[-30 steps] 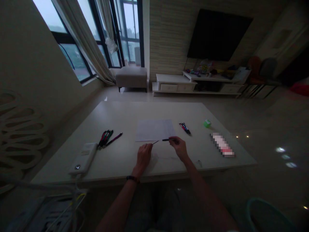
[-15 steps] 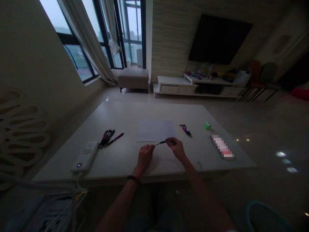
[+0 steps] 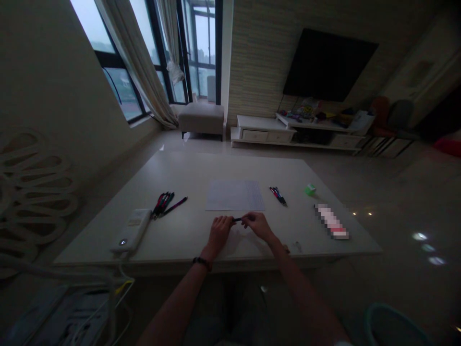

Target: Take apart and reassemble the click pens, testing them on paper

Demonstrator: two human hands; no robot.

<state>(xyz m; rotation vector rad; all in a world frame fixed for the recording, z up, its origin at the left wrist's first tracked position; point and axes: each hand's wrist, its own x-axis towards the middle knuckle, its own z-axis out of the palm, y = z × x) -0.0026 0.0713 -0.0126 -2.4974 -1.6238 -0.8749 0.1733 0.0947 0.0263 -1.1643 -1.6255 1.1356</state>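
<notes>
A dark, slim pen (image 3: 236, 219) is held level just above the table's near half, between my two hands. The fingers of my left hand (image 3: 219, 231) close round its left end. Thumb and fingers of my right hand (image 3: 258, 226) pinch its right end, the hand's other fingers curled. Only a short dark piece shows between the fingertips; whether it is one part or two I cannot tell. Just beyond the hands lies a sheet of paper (image 3: 230, 196), flat, with faint lines on its right side.
On the white table (image 3: 201, 166), several pens (image 3: 163, 204) and a white box-like device (image 3: 134, 230) with a cable lie left. More pens (image 3: 277, 196), a small green object (image 3: 310, 190), a blurred-out pinkish item (image 3: 332, 222) and a small clear piece (image 3: 297, 246) lie right.
My hands have come closer together. The thin rod that showed between my left fingers and the dark barrel is no longer visible; a short dark length shows instead. The view has shifted slightly.
</notes>
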